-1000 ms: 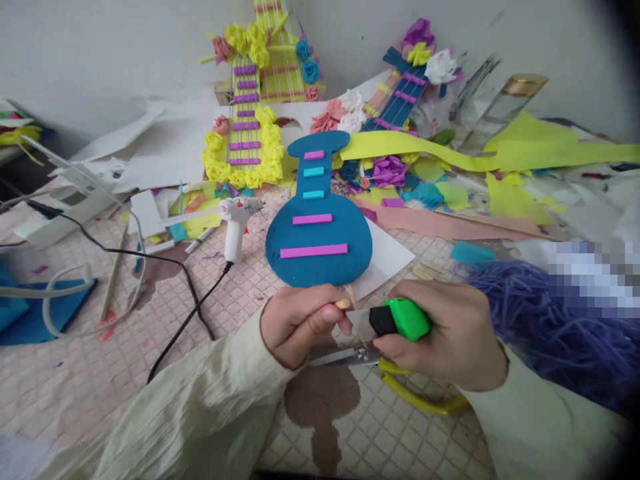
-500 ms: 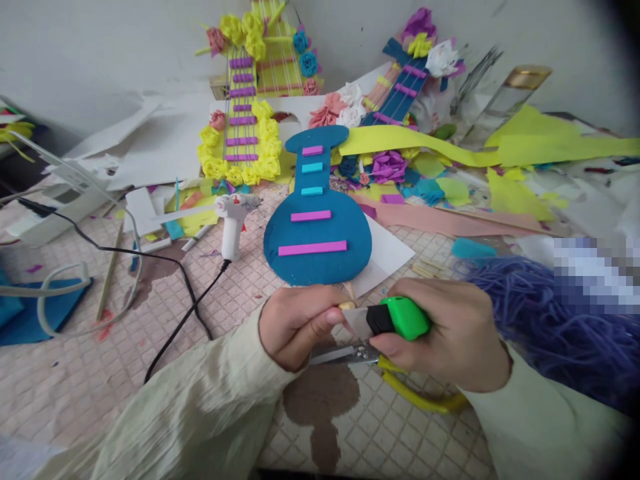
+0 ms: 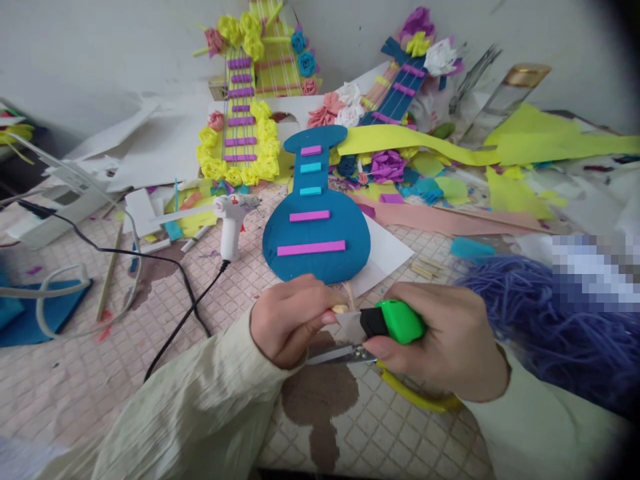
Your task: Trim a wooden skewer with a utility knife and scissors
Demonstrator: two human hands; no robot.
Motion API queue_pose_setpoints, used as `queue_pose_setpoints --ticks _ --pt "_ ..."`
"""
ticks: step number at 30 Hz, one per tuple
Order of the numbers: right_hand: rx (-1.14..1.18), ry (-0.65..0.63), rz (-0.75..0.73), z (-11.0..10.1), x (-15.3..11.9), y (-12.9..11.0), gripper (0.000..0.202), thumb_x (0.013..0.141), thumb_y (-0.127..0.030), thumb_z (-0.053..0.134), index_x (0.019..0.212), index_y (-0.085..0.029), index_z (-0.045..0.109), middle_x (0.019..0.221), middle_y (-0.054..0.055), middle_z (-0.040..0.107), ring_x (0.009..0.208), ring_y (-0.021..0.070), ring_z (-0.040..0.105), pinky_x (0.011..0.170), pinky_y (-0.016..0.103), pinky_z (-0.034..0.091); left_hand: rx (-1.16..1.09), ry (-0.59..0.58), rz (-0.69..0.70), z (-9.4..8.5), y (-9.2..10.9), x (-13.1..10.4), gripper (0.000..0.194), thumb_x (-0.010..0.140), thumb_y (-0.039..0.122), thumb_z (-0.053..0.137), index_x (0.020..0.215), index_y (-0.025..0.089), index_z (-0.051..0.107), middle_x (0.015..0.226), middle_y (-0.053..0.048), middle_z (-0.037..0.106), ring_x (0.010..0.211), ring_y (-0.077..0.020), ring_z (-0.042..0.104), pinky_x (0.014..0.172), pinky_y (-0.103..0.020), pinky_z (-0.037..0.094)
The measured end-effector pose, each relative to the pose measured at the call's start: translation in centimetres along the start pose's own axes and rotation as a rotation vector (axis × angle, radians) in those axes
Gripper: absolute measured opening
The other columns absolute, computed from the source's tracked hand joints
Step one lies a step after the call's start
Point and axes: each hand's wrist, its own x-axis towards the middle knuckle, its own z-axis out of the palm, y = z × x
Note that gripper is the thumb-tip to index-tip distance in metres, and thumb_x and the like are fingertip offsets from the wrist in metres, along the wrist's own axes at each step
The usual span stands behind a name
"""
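Observation:
My right hand (image 3: 445, 337) is wrapped round a green and black utility knife (image 3: 404, 322), its blade out and pointing left. My left hand (image 3: 290, 320) pinches a small pale wooden stick (image 3: 341, 309), most of which the fingers hide. The blade meets the end of the stick, and a thin pale strip stands up beside it. Under both hands lie scissors (image 3: 420, 395) with yellow handles. Just beyond my left hand, a blue guitar-shaped cutout (image 3: 316, 230) with pink and light-blue bars rests on a white sheet (image 3: 390, 250).
A white glue gun (image 3: 231, 227) stands left of the cutout, its black cord trailing over the table. Purple yarn (image 3: 525, 320) is heaped at the right. Short sticks (image 3: 427, 268) lie beyond my right hand. Flower-trimmed paper guitars (image 3: 241, 120) and coloured scraps fill the back.
Both hands have shifted slightly left with the stick and the knife. More of the pale strip shows above the blade, and the short sticks behind are more visible.

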Motion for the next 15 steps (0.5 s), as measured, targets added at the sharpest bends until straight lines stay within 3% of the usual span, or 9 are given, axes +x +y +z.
queue_pose_setpoints --ticks 11,15 --pt "-0.003 0.083 -0.010 0.44 -0.13 -0.70 0.051 0.075 -0.064 0.035 0.052 -0.019 0.046 0.040 -0.001 0.043 0.038 0.0097 0.042 0.040 0.024 0.031 0.045 0.081 0.089 0.22 -0.13 -0.07 0.025 0.090 0.024 0.031 0.077 0.013 0.050 0.059 -0.002 0.049 0.052 -0.0113 0.042 0.049 -0.025 0.031" --pt "0.020 0.056 0.017 0.40 0.01 -0.04 0.051 0.073 -0.064 0.039 0.051 -0.019 0.047 0.041 -0.002 0.041 0.038 0.0082 0.040 0.040 0.023 0.029 -0.043 0.034 0.089 0.16 0.12 0.02 0.027 0.090 0.027 0.031 0.074 0.016 0.049 0.057 -0.001 0.050 0.052 -0.0113 0.043 0.050 -0.025 0.034"
